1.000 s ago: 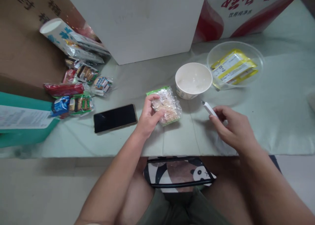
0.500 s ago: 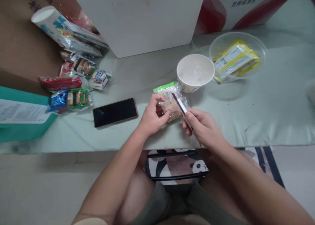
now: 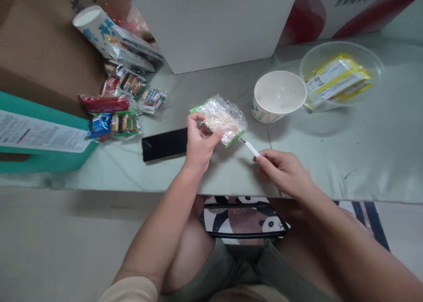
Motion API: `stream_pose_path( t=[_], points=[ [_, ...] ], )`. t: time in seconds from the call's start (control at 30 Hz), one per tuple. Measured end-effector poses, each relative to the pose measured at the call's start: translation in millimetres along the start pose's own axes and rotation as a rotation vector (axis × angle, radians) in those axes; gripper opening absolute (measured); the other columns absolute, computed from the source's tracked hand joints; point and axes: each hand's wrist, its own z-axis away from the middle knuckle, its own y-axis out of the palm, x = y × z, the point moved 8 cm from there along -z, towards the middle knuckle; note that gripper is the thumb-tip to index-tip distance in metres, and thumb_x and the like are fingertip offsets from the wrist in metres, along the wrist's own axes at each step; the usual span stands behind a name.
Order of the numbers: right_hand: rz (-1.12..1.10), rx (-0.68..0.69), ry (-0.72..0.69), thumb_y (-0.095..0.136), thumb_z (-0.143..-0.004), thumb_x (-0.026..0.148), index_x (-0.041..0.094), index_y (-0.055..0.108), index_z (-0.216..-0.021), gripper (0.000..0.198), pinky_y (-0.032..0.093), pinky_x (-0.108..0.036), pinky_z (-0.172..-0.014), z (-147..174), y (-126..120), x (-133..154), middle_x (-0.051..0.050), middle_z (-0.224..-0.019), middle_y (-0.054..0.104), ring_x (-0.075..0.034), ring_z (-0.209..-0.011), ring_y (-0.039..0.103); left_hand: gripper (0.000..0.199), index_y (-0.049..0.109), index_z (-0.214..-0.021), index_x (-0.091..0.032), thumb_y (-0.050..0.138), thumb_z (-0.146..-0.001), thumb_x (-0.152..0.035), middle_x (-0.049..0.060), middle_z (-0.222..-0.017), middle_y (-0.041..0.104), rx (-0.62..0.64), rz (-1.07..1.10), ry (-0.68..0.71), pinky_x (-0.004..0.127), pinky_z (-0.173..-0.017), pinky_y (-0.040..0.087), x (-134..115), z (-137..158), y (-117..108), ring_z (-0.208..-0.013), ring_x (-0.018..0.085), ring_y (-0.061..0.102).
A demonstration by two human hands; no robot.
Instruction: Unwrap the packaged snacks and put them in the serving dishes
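Note:
Between thumb and fingers, my left hand (image 3: 202,142) pinches a clear plastic snack packet (image 3: 223,117) with green ends and pale, light-brown food inside. My right hand (image 3: 280,167) is closed around a white utility knife (image 3: 251,149). The knife's tip meets the packet's lower right green end; whether it has cut through, I cannot tell. A white paper bowl (image 3: 279,97) stands just beyond the packet to the right. Beside my left hand lies a dark phone (image 3: 164,144), its right end covered by the hand.
A clear round plastic tub (image 3: 375,86) holding yellow packets (image 3: 340,77) is at the right. Several wrapped snacks (image 3: 127,123) and a paper cup stack (image 3: 92,28) lie at the left, near a green container (image 3: 72,158). A white box (image 3: 218,28) stands behind.
The packet has turned and lifted leftward in my left hand. My right hand has shifted away to the right, bringing the knife tip to the packet's green end. The view has shifted too.

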Motion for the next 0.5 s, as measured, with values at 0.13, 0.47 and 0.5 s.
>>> stream_pose_path(
  t=[0.13,0.47,0.5],
  points=[
    [0.254,-0.251,-0.165,0.052,-0.094,0.044,0.023,0.074,-0.095,0.031,0.048,-0.034,-0.068,5,-38,-3,-0.007,-0.082,0.073,-0.023,-0.074,0.066,0.06,0.036,-0.108,-0.029,0.083,-0.071,-0.031,-0.003,-0.091,0.064,0.044,-0.085,-0.052,0.027,-0.075,0.055,11,2,7,-0.079,0.014,0.071],
    [0.661,-0.396,0.003,0.055,-0.087,0.033,0.02,0.078,-0.107,0.033,0.052,-0.047,-0.083,-6,-87,-40,-0.015,-0.096,0.073,-0.033,-0.092,0.069,0.051,0.055,-0.123,-0.026,0.074,-0.08,-0.046,-0.011,-0.048,0.043,-0.079,-0.936,0.052,0.032,-0.058,0.041,-21,13,-9,-0.05,0.017,0.052],
    [0.679,-0.415,-0.004,0.055,-0.087,0.033,0.021,0.078,-0.107,0.033,0.052,-0.049,-0.085,-8,-90,-41,-0.016,-0.097,0.073,-0.034,-0.094,0.068,0.046,0.056,-0.119,-0.025,0.073,-0.08,-0.046,-0.01,-0.051,0.045,-0.105,-0.957,0.104,0.032,-0.059,0.042,-26,12,-12,-0.051,0.017,0.052]
  ],
)
